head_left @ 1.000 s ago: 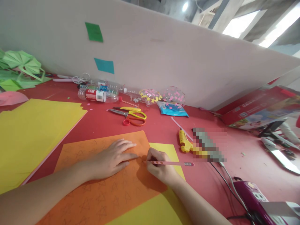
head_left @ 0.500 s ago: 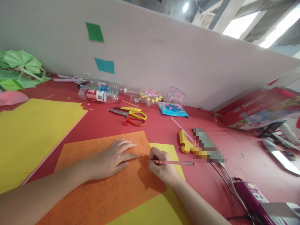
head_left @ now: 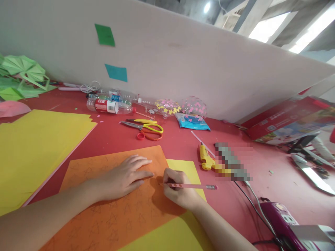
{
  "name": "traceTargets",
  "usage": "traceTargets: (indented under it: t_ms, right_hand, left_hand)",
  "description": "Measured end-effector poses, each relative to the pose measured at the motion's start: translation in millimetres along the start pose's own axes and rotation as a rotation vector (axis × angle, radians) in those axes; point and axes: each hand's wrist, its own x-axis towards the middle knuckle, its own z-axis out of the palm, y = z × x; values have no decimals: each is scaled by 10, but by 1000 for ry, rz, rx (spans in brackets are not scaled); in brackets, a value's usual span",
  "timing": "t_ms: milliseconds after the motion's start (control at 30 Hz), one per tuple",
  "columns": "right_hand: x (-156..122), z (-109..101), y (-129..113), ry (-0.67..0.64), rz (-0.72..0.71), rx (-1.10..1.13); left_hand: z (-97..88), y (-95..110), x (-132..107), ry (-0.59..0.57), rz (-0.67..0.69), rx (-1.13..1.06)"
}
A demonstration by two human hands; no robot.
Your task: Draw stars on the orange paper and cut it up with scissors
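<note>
My left hand lies flat, fingers stretched out, on an orange paper sheet marked with several pencilled star outlines. My right hand is closed around a pink pencil, whose tip touches the orange sheet just right of my left fingertips. A yellow sheet lies under the orange one, showing at its right edge and near the bottom.
A red table carries a yellow paper stack at left, scissors, plastic bottles, a yellow glue gun, star-filled bags, green folded paper, a red box and a purple device. A white partition stands behind.
My right hand and the pencil shifted slightly down and left on the orange sheet. My left hand stayed flat in place.
</note>
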Motion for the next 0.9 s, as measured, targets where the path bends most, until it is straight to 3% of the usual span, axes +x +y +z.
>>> traceTargets:
  t_ms: [500,767,900]
  right_hand:
    - [-16,7,-16,-77,12,82]
    - [20,-31,-2,127,155,261]
    - [10,-43,-12,35,138,230]
  left_hand:
    - [-12,3,10,-14,-1,5]
    - [3,-64,-7,30,-15,60]
    - [15,-102,-12,54,-48,51]
